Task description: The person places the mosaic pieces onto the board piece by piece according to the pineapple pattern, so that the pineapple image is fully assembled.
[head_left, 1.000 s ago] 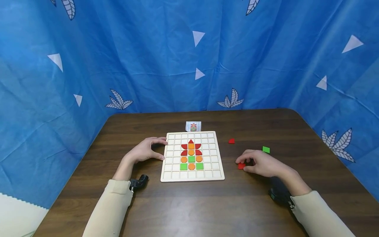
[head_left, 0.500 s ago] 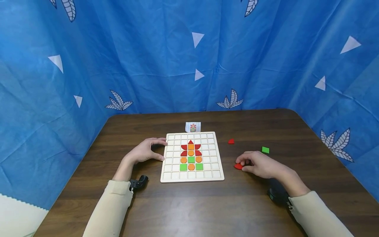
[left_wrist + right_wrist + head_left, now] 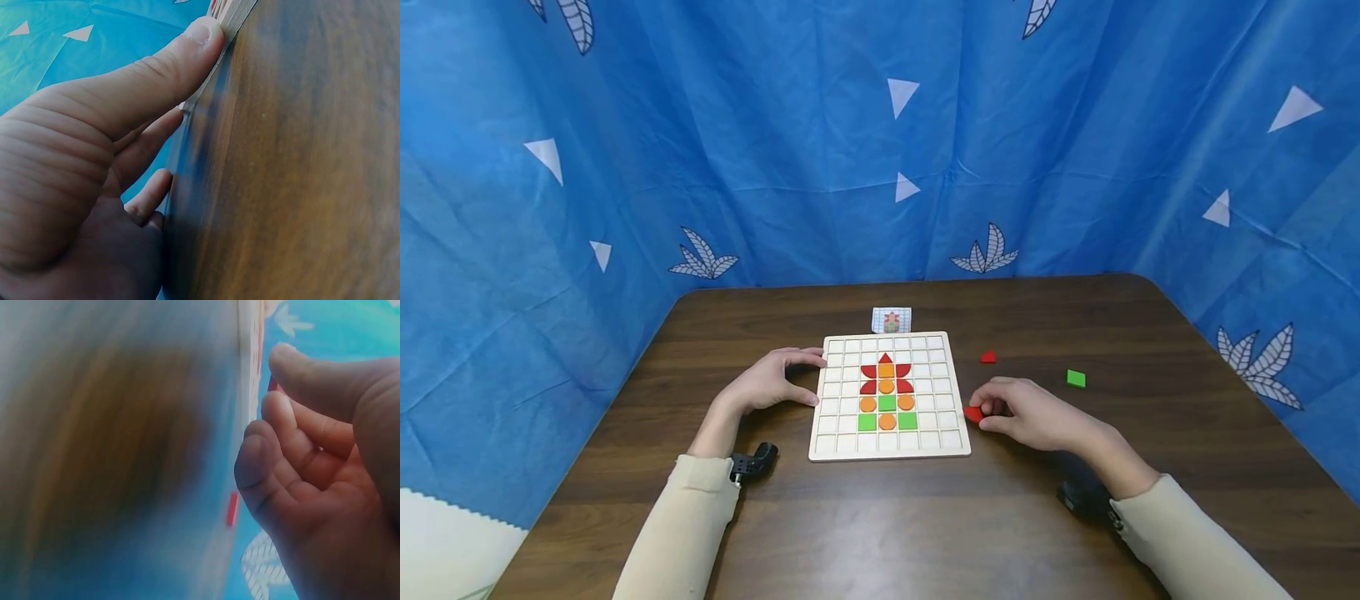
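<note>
A pale wooden grid board (image 3: 842,446) lies mid-table, with red, orange and green tiles set in its squares as a figure. My left hand (image 3: 769,381) rests at the board's left edge, thumb and fingertips against the side and the fingers fairly straight. Just off the board's right edge, my right hand (image 3: 1033,412) pinches a red tile (image 3: 973,414) with a curved side between thumb and fingers. In the right wrist view only a sliver of that red tile (image 3: 273,383) shows, the rest covered by the fingers.
Loose on the table's right side lie another red tile (image 3: 988,357) and a green tile (image 3: 1077,378). Behind the board is a small printed card (image 3: 891,320) with a coloured figure on a grid. A blue curtain (image 3: 820,150) hangs past the table's far edge.
My right hand has moved left with the red tile, from open table up to the board's right edge. The left hand has stayed in place at the board.
</note>
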Motion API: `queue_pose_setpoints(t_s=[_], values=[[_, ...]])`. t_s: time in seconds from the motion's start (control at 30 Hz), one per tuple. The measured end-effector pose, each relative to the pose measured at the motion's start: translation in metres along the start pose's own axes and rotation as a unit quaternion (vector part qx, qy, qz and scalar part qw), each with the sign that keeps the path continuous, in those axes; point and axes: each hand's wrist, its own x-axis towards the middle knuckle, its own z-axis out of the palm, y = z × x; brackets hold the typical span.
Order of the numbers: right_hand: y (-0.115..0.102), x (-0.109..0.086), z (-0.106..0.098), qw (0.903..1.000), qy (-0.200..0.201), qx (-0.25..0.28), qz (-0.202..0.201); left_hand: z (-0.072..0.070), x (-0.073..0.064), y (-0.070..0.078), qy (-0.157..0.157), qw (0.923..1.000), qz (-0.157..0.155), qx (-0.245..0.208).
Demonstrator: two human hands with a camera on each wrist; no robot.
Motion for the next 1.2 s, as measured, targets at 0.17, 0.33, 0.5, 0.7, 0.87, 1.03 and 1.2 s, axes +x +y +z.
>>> queue_pose_setpoints(t_s=[0.17,0.33,0.5,0.7,0.87,1.03,1.2], values=[[-0.023,0.014,0.009,0.9999,-0.003,0.013,-0.001,0.0,0.0,0.0,0.001,1.0,0.0,0.002],[-0.044,0.028,0.021,0.9994,-0.005,0.012,-0.031,0.002,0.0,-0.001,0.002,1.0,-0.001,0.003],[-0.06,0.041,0.031,0.9978,-0.013,0.002,-0.065,0.002,0.001,-0.002,0.001,0.9999,-0.006,0.011],[-0.079,0.053,0.039,0.9964,-0.028,-0.013,-0.079,0.0,0.001,0.001,0.002,1.0,-0.004,0.006],[-0.092,0.061,0.046,0.9944,-0.039,-0.023,-0.096,0.0,0.002,0.002,-0.001,1.0,0.001,0.007],[-0.1,0.068,0.054,0.9923,-0.043,-0.041,-0.108,-0.001,0.002,0.002,-0.003,1.0,0.001,0.002],[-0.104,0.071,0.061,0.9915,-0.042,-0.053,-0.111,-0.001,0.002,0.002,-0.004,1.0,0.001,-0.002]])
